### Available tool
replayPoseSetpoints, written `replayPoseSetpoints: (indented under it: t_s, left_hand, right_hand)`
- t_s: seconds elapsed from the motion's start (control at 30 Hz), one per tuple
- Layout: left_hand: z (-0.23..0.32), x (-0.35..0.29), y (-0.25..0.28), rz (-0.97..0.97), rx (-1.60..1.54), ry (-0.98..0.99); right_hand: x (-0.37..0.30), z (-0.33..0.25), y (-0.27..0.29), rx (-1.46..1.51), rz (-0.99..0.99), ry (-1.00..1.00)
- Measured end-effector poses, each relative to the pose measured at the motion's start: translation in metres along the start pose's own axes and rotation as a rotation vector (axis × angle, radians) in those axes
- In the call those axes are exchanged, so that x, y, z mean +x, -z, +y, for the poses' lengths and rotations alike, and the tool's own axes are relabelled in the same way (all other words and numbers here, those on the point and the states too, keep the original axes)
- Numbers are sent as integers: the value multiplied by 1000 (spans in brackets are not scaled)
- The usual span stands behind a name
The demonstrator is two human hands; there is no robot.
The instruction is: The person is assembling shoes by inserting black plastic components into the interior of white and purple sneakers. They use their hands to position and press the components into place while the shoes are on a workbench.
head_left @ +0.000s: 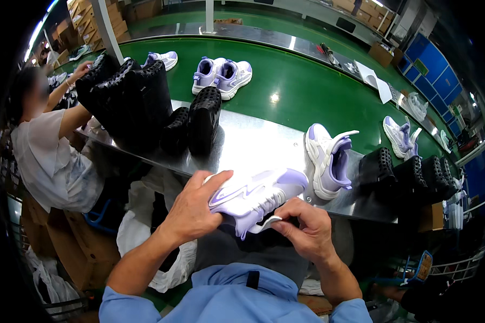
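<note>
A white and lavender sneaker [248, 194] lies on its side in front of me, over the bench's near edge. My left hand [191, 212] is closed around its sole and heel area. With thumb and fingers, my right hand [308, 229] pinches a white flap [265, 224] at the shoe's opening, which looks like the tongue. Just beyond my right hand, a matching sneaker [322, 161] rests on the metal bench top [258, 134], its tongue pulled up and out. The held shoe's inside is mostly hidden.
A green conveyor belt [291, 102] runs behind the bench, carrying a sneaker pair [221, 78] and more shoes [400, 137] at the right. Black studded blocks [203, 121] stand left, others [377, 169] right. At far left a person [54, 145] reaches toward the belt.
</note>
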State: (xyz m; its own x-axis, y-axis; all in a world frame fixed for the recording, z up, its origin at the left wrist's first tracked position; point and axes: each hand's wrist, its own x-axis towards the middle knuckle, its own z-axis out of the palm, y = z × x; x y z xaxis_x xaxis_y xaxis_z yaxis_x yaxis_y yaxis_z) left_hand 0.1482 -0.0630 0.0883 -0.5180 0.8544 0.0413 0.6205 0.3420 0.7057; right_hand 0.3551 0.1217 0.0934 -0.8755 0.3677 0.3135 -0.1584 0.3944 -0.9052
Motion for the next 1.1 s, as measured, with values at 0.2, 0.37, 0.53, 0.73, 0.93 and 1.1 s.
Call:
replayPoseSetpoints:
  t_s: [0.2, 0.37, 0.53, 0.73, 0.93, 1.1]
  left_hand:
    - [17, 14, 14, 7, 238, -319]
    - [20, 18, 23, 9, 381, -498]
    - [24, 19, 23, 31, 378, -535]
    - [26, 16, 23, -12, 356, -496]
    - [22, 11, 21, 28, 271, -414]
    - [19, 6, 8, 108, 131, -234]
  right_hand:
    - [15, -15, -7, -172, -53, 82]
    - [22, -22, -14, -300, -120, 52]
    - [26, -28, -19, -357, -176, -21]
    - [34, -30, -23, -379, -260, -121]
    - [45, -26, -25, -337, -306, -107]
    - [42, -14, -26, -445, -285, 152]
